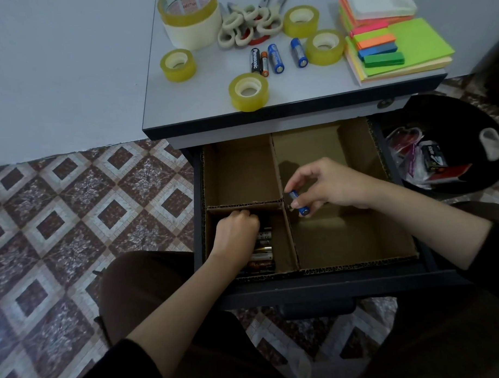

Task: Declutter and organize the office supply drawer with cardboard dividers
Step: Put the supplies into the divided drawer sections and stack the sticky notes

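One blue cylindrical battery [300,205] is pinched in the grip of the right hand [324,186], just above the brown cardboard divider [291,238] of the open drawer [302,286]. Sorting appears under way; next it should go down among the stacked batteries [262,255] in the near-left compartment, where the left hand [235,231] reaches knuckles-up, its grip hidden.

Left hand [235,231]: fingertips hidden, grip undeterminable; it covers part of the batteries [263,254] in the front-left compartment. Scissors [251,24], large tape roll [190,24] and note stack [378,12]: cut by the top edge. Bin [449,105] contents: labels too blurred to read.
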Demonstrator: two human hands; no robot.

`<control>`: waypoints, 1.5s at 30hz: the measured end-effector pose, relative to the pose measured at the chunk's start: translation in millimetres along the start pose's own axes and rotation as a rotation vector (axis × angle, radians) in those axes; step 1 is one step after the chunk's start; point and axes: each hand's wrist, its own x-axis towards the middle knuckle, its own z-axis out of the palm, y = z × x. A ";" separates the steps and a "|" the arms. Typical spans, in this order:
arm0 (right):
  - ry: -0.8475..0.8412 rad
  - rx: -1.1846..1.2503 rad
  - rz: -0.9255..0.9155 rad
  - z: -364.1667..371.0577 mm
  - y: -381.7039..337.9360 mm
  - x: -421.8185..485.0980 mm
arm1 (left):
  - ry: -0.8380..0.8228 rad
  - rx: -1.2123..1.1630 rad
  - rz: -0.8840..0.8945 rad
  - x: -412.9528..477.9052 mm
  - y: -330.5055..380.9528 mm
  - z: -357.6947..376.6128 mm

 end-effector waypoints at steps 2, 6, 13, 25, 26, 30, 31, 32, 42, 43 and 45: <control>0.001 0.005 -0.003 -0.2 0.4 -0.1 | -0.022 -0.003 0.014 1.7 -0.3 -0.2; -0.002 0.008 -0.006 -0.5 1.0 -1.2 | -0.062 -0.061 0.116 5.5 -7.6 4.0; -0.007 0.030 -0.002 -1.4 0.1 -3.8 | -0.063 -0.086 0.220 4.0 -9.3 3.0; -0.009 0.045 0.013 -1.7 -2.4 -4.9 | -0.171 0.097 0.308 3.6 -15.2 1.2; -0.005 0.044 0.013 -1.7 -3.0 -4.9 | -0.167 0.095 0.301 2.4 -15.4 -0.1; 0.050 0.016 -0.003 -2.7 -5.8 -5.1 | -0.015 -0.123 0.326 -9.1 -21.6 -17.0; 0.075 0.008 0.000 -3.4 -7.4 -5.0 | 0.071 -0.218 0.339 -13.6 -26.0 -22.9; 0.103 0.002 0.007 -4.9 -9.3 -5.3 | 0.172 -0.316 0.337 -18.2 -32.0 -27.8; -0.008 -0.109 -0.016 22.6 -34.7 -0.7 | 0.407 -0.591 -0.137 -11.5 -77.9 -8.7; -0.064 -0.143 -0.010 29.2 -36.2 2.0 | 0.396 -0.589 -0.141 -11.0 -76.9 -5.2; -0.174 -0.216 -0.011 43.2 -38.1 8.3 | 0.411 -0.586 -0.147 -10.7 -75.5 0.0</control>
